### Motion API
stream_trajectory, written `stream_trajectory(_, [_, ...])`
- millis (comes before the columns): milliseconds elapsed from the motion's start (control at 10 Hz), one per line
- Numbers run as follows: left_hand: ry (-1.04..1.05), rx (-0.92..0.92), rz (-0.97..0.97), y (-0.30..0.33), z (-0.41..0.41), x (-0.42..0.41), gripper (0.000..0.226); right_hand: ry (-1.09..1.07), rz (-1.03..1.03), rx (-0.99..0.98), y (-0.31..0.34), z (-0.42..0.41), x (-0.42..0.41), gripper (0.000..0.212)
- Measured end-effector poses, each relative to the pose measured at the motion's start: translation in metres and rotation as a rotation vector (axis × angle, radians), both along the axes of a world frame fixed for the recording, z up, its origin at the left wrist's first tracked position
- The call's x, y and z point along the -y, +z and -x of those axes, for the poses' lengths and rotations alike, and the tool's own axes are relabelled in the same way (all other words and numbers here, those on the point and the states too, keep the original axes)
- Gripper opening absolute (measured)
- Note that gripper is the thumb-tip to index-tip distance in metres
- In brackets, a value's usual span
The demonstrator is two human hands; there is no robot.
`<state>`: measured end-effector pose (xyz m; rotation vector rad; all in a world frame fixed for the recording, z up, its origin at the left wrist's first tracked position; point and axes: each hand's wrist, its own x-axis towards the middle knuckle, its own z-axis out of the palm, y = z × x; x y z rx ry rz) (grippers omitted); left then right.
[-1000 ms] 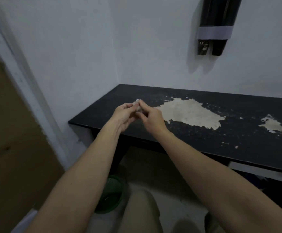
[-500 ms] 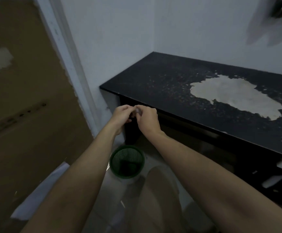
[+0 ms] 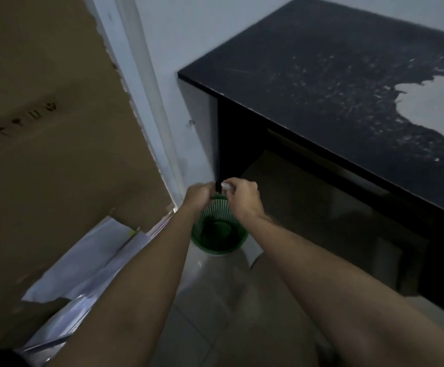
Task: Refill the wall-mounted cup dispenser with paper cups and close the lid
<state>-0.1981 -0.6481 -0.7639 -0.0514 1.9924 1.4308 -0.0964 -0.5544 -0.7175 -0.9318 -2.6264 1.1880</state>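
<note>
A: hands? 
B: left hand (image 3: 198, 195) and right hand (image 3: 244, 196) both curled, pinching small whitish scrap (image 3: 226, 187) between fingertips; blurred, material unclear.
A: position?
B: held over green mesh bin (image 3: 219, 234) on floor; just beside black worktop (image 3: 334, 83) corner; cardboard (image 3: 51, 115) at left.

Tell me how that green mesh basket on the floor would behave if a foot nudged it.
The green mesh basket looks like thin perforated plastic, so probably light and apt to slide on the smooth floor tiles. It is narrower at the base than at the rim and looks nearly empty, so a high knock might tip it. Its walls would likely flex somewhat rather than crack.
</note>
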Motion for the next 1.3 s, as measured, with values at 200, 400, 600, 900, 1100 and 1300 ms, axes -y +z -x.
stream_trajectory(200, [-0.055,-0.084,0.326,-0.085,0.023,0.016,0.032,0.021,-0.026,0.155,-0.059,0.024,-0.014,0.025])
stream_trajectory(400, [-0.08,-0.131,0.601,-0.155,0.033,0.027,0.047,0.074,-0.035,0.272,-0.112,0.049,-0.02,0.025])
stream_trajectory(600, [-0.176,-0.137,0.719,-0.203,0.044,0.029,0.054,0.15,-0.059,0.417,-0.156,0.073,-0.022,0.025])
stream_trajectory(900, [-0.12,-0.128,0.608,-0.223,0.051,0.037,0.038,0.1,0.009,0.609,-0.195,0.096,-0.018,0.027])
stream_trajectory(1100, [-0.079,-0.115,0.616,-0.212,0.049,0.03,0.054,0.189,0.034,0.673,-0.193,0.094,-0.014,0.045])
stream_trajectory(1300, [-0.049,-0.178,0.554,-0.169,0.051,0.016,0.063,0.194,-0.05,0.651,-0.162,0.08,-0.02,0.037])
